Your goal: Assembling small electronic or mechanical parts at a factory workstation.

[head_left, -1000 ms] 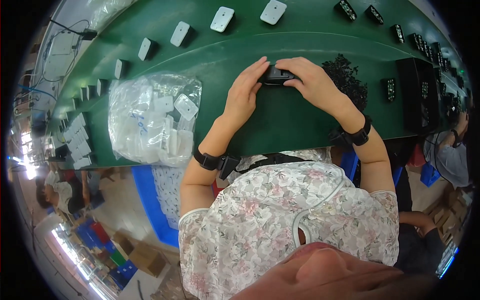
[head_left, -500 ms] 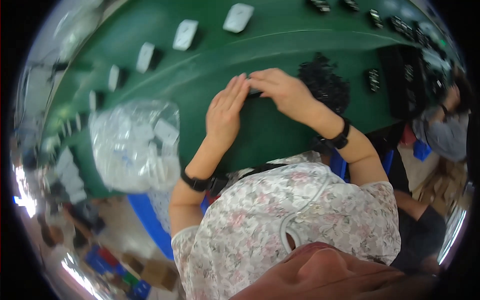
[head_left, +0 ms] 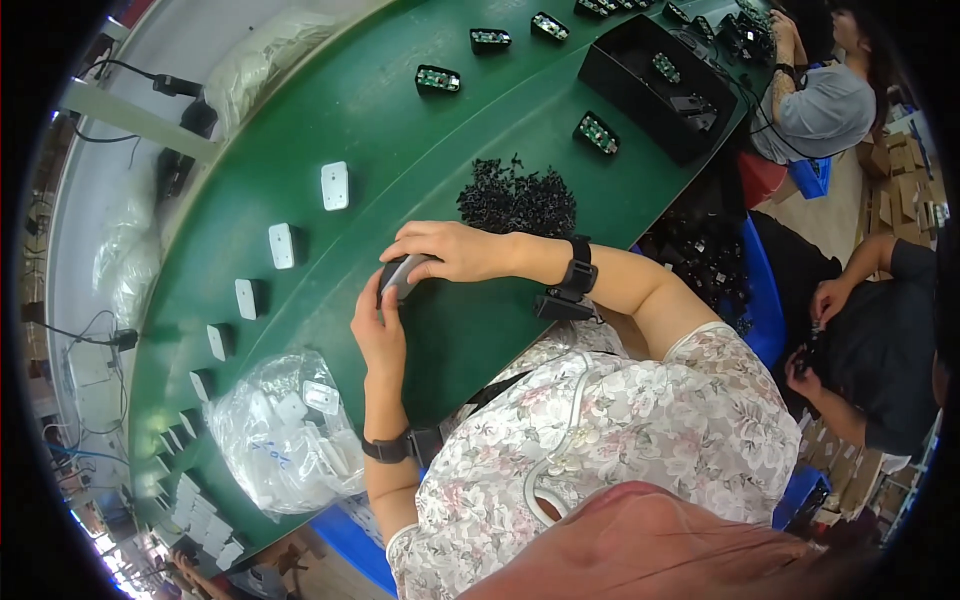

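Because the left hand point(head_left: 380, 335) and right hand point(head_left: 452, 250), both partly curled, hold the grey-and-black case point(head_left: 404, 275) between them over the worktop point(head_left: 270, 160), steady, even pressure from both sides should serve best. Much of it is hidden, so its fit is hard to judge.

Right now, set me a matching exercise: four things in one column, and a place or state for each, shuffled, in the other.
Things
1. Black-and-grey piece
2. Clear plastic bag
3. Small black parts
4. Black box

Places or states
A. Piled loose on the green table
B. At the table's edge, in the picture's upper right
C. Held between the left hand and the right hand
D. Filled with white pieces

Pairs: 1-C, 2-D, 3-A, 4-B
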A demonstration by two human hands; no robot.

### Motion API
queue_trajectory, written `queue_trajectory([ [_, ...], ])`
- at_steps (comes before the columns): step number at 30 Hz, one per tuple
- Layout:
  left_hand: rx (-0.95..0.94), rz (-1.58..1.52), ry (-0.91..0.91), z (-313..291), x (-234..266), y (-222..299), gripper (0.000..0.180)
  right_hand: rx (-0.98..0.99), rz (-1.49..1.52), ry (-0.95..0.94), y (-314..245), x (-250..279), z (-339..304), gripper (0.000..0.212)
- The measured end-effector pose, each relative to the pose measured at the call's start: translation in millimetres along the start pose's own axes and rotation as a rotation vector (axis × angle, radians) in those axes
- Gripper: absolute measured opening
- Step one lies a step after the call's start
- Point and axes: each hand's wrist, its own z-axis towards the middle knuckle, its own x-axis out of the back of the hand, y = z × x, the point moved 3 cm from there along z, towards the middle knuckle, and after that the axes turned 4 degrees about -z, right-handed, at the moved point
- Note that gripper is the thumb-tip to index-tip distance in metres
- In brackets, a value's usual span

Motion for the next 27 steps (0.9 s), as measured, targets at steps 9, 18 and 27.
queue_trajectory([
  [9, 0.041, -0.047, -0.009, -3, -11, 25, 0.023, -0.015, 0.037, 0.054, -3, 18, -16, 0.03],
  [18, 0.162, -0.306, -0.103, 26, -35, 61, 0.024, -0.194, 0.224, 0.219, 2, 44, -17, 0.027],
  [27, 0.176, -0.379, -0.146, 45, -46, 59, 0.027, -0.262, 0.387, 0.223, 10, 61, -22, 0.03],
])
